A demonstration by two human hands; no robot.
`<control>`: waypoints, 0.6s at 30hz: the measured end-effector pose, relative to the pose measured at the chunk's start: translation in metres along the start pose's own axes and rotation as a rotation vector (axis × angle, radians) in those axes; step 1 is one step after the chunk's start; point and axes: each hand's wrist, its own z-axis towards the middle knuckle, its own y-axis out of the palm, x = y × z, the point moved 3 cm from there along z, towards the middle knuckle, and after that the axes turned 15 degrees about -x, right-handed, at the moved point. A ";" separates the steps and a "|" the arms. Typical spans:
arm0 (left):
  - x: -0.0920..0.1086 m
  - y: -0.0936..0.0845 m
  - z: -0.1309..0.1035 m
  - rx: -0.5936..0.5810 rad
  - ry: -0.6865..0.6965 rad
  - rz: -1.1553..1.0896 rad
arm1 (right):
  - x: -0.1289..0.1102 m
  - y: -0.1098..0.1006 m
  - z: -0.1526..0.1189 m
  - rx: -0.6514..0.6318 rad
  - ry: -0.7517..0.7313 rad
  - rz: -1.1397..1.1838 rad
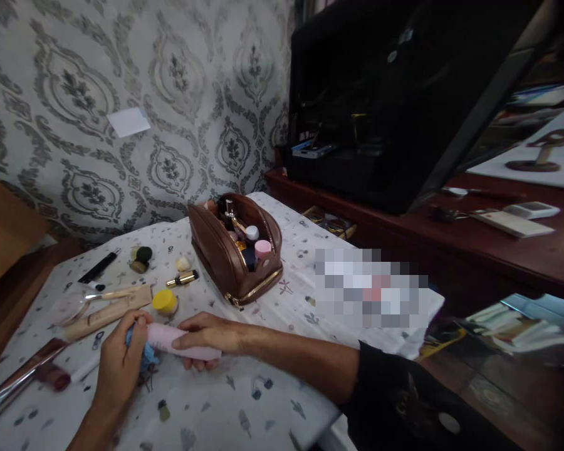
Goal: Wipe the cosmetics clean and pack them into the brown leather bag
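A pink tube (162, 336) lies level between my two hands, low over the table. My right hand (209, 335) is wrapped round its middle and right part. At the tube's left end, my left hand (122, 354) pinches a blue cloth (146, 356) against it. Just behind the tube stands a jar with a yellow lid (165, 302). Further back, an open brown bag (237, 250) holds bottles and jars, among them one with a pink lid (262, 249). A black and gold lipstick (182, 279) lies left of the bag.
Brushes, a beige tube (108, 315) and a black case (98, 267) lie at the left of the patterned tablecloth (244, 401). A shiny metallic tube (19, 379) is at the front left. Behind the right side, a large television (380, 100) stands on a dark red cabinet (507, 241).
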 end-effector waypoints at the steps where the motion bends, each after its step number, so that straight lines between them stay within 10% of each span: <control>1: 0.001 0.000 0.000 0.003 0.011 0.006 | 0.001 0.000 0.000 0.004 0.014 -0.015; 9: 0.002 0.006 0.003 -0.006 0.026 0.022 | -0.010 0.000 -0.010 0.282 -0.110 -0.916; 18: -0.001 0.005 0.007 -0.013 -0.026 -0.114 | -0.006 -0.004 -0.005 0.310 -0.093 -0.785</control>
